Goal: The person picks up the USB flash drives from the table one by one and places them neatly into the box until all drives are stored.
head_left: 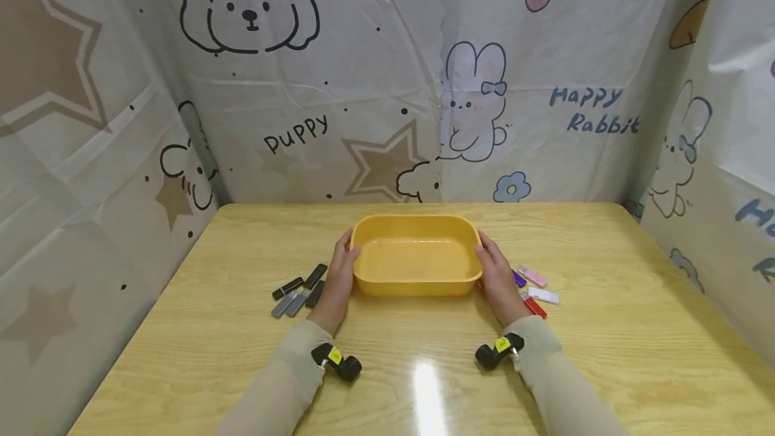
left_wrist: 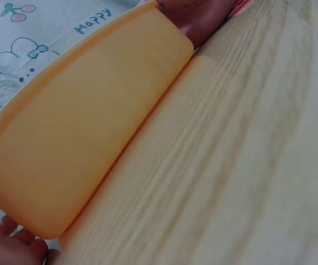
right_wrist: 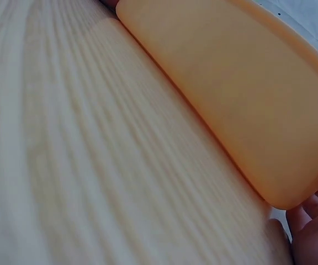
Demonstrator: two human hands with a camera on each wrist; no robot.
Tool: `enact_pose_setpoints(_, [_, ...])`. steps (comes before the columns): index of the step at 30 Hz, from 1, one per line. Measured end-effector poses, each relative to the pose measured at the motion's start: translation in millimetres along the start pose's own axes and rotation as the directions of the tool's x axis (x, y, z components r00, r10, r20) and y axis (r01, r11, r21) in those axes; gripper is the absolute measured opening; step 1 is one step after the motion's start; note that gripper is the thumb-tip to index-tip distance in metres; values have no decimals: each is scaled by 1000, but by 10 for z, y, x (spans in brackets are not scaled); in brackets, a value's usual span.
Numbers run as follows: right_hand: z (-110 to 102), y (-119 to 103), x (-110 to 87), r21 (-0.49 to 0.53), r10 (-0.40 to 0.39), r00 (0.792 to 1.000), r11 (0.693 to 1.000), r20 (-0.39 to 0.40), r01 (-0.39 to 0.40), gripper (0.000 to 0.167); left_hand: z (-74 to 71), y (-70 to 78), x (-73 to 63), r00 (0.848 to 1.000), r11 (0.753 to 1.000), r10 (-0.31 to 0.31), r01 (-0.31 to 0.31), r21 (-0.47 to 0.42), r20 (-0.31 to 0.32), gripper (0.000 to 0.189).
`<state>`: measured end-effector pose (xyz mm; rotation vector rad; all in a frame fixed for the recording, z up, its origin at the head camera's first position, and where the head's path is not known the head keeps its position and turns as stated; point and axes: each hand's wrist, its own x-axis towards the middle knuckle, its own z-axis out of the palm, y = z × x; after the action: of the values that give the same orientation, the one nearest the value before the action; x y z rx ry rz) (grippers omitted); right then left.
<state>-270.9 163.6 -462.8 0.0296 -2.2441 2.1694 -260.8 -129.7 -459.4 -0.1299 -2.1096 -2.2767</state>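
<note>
An empty yellow plastic bin (head_left: 418,288) with rounded corners sits at the middle of the table. My left hand (head_left: 340,281) grips its left end, thumb over the rim and fingers along the outside. At the opposite end my right hand (head_left: 498,281) holds it the same way. In the left wrist view the bin's long side wall (left_wrist: 87,121) runs close along the tabletop. Fingers of the right hand (right_wrist: 316,232) curl at the bin's lower corner in the right wrist view.
Several black and grey USB flash drives (head_left: 297,303) lie beside my left wrist. By the right hand are a pink flash drive (head_left: 533,277), a white one (head_left: 543,296), a red one (head_left: 535,307) and a purple one (head_left: 519,278). A printed curtain (head_left: 375,86) hangs behind the wooden table (head_left: 242,369).
</note>
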Motion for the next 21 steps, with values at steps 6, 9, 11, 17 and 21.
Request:
enact_pose_setpoints(6, [-5, -8, -9, -83, -37, 999, 996, -37, 34, 52, -7, -41, 7, 998, 998, 52, -50, 37, -42, 55])
enact_pose_setpoints(9, [-9, -18, -10, -98, -47, 998, 994, -40, 43, 53, -13, -24, 8, 996, 996, 68, -65, 58, -55, 55])
enact_pose_setpoints(11, [-18, -22, -12, -110, -56, 998, 993, -36, 52, 55, -16, -10, 5, 996, 996, 63, -58, 75, -65, 55])
enact_pose_setpoints(17, [-40, -9, -30, -58, -69, 998, 996, 3, 69, 58, -35, -8, -6, 996, 995, 28, -20, 94, -81, 54])
enact_pose_setpoints(21, [-49, 4, -49, -26, -74, 997, 997, 7, 74, 56, -41, 1, -16, 997, 999, 16, -14, 36, -70, 51])
